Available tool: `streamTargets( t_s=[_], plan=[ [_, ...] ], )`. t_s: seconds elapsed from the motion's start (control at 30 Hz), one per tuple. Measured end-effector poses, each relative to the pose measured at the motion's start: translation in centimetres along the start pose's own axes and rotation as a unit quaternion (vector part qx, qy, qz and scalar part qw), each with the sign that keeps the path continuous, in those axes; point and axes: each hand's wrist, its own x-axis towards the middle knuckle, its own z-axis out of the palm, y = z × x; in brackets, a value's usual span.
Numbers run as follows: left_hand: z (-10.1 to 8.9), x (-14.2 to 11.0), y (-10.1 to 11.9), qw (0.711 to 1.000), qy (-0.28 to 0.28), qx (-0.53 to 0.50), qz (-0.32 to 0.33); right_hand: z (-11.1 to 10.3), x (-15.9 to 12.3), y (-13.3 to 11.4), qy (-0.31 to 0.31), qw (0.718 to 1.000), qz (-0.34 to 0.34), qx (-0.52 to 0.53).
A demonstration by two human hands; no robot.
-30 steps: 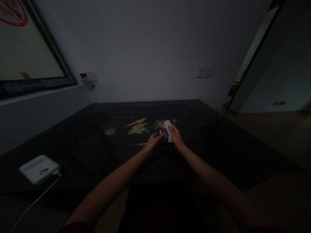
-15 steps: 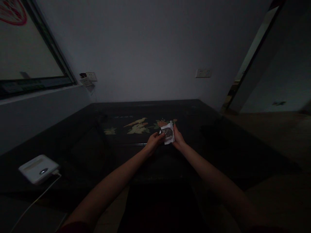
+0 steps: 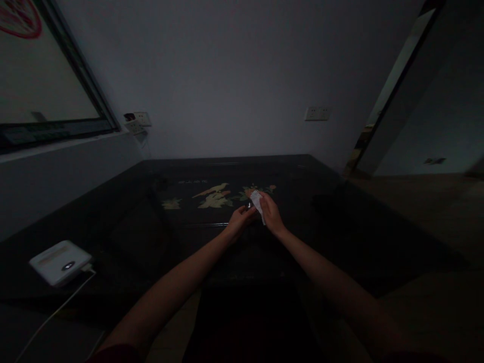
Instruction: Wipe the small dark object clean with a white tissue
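Low over the dark table, both my hands are close together near the middle of the view. My left hand (image 3: pixel 241 217) is closed, gripping a small shiny metallic object (image 3: pixel 249 205); only a glinting edge of it shows, and its kind I cannot make out. A white tissue (image 3: pixel 257 200) lies in my right hand (image 3: pixel 271 214), whose fingers are bent round its right side. The tissue covers most of the shiny object and appears pressed against it.
The glossy black table (image 3: pixel 212 242) has a painted bird and flowers (image 3: pixel 215 196). At its left stands a white box-shaped device (image 3: pixel 61 263) with a white cable (image 3: pixel 56 312) trailing off the front. Wall sockets (image 3: pixel 317 114) are behind, a window (image 3: pixel 49 75) left.
My right hand has turned inward and folded the tissue over the shiny object, which showed openly on the tissue before. My left hand has hardly moved.
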Motion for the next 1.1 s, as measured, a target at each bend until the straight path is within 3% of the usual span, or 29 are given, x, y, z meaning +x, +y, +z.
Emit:
streamTargets(
  t_s=[0.1,0.17,0.23,0.33,0.4,0.5,0.63,0.73,0.87,0.93,1.1],
  plan=[
    [0.0,-0.1,0.1,1.000,-0.009,0.005,-0.002,0.1,0.2,0.4,0.022,0.998,0.037,0.037],
    [0.0,-0.1,0.1,1.000,-0.010,0.010,-0.006,0.1,0.5,0.8,0.039,0.990,0.103,0.086],
    [0.0,-0.1,0.1,1.000,-0.003,0.015,-0.009,0.2,0.6,1.1,0.050,0.966,0.201,0.152],
    [0.0,-0.2,0.1,1.000,0.000,0.017,-0.006,0.3,0.8,1.4,0.077,0.906,0.339,0.242],
    [0.0,-0.3,0.1,1.000,-0.005,0.017,-0.003,0.4,0.8,1.3,0.101,0.877,0.379,0.278],
    [0.1,-0.4,0.2,1.000,-0.015,0.020,-0.001,0.3,0.8,1.0,0.113,0.861,0.388,0.307],
    [0.0,-0.3,0.2,1.000,-0.009,0.019,0.001,0.1,1.0,0.6,0.105,0.873,0.368,0.301],
    [-0.1,-0.2,0.1,1.000,-0.005,0.023,-0.001,0.0,1.1,0.6,0.107,0.904,0.320,0.262],
    [-0.1,-0.2,0.1,1.000,-0.011,0.021,0.003,0.0,0.8,0.5,0.071,0.973,0.166,0.142],
    [-0.1,-0.2,0.1,1.000,-0.018,0.012,0.004,0.0,0.4,0.2,0.031,0.994,0.085,0.066],
    [-0.1,0.0,0.0,1.000,-0.003,0.011,0.007,-0.2,-0.4,-1.3,-0.055,0.991,-0.067,-0.097]
  ],
)
